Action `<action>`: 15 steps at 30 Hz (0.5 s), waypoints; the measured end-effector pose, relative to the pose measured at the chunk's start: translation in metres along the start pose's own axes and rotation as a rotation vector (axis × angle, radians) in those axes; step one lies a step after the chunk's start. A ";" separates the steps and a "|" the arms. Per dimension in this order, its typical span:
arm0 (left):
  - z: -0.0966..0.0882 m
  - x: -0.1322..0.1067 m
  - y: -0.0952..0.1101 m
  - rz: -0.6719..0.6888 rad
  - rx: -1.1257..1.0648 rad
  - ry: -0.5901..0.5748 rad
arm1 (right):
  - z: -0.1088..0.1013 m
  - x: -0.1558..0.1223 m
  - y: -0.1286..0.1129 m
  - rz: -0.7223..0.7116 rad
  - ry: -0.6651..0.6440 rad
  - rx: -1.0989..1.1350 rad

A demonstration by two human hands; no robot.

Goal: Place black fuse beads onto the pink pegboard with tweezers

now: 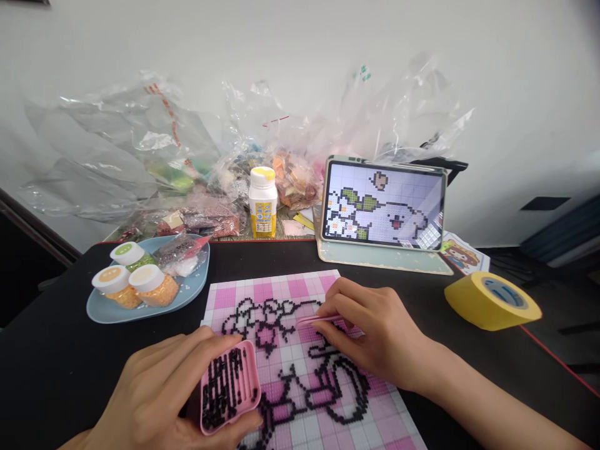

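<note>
The board [300,350] is checked pink and white, with flower outlines in black beads [262,315] across it, and the small tray [229,387] is pink with rows of black beads inside. The plate [105,309] is pale blue and holds jars with white lids [150,278] over orange and green contents; the bottle [263,203] behind is white with a yellow cap and label. The tape roll [490,300] is yellow with a blue core, the tablet [383,203] shows a pixel picture in white, green and brown on a lilac grid, and the table [56,356] is black.
</note>
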State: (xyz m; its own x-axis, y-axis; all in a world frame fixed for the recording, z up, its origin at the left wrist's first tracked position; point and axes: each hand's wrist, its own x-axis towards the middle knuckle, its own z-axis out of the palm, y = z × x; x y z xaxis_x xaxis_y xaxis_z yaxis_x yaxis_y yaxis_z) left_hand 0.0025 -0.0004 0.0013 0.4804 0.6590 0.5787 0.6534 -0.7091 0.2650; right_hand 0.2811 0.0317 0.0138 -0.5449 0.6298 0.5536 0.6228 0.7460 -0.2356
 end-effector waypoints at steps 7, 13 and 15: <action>0.000 0.000 0.000 -0.002 0.006 -0.002 | -0.001 0.000 0.000 0.001 -0.002 0.006; -0.001 0.001 0.002 0.016 0.038 0.001 | -0.002 -0.001 0.001 0.000 -0.014 0.005; -0.001 0.002 0.002 0.017 0.042 0.005 | -0.002 -0.002 0.001 -0.005 -0.018 0.004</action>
State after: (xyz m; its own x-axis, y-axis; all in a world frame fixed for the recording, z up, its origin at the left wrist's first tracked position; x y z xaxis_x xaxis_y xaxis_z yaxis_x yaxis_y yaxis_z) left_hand 0.0040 -0.0008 0.0036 0.4885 0.6457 0.5869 0.6691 -0.7089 0.2230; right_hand 0.2834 0.0310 0.0140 -0.5583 0.6298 0.5401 0.6176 0.7501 -0.2364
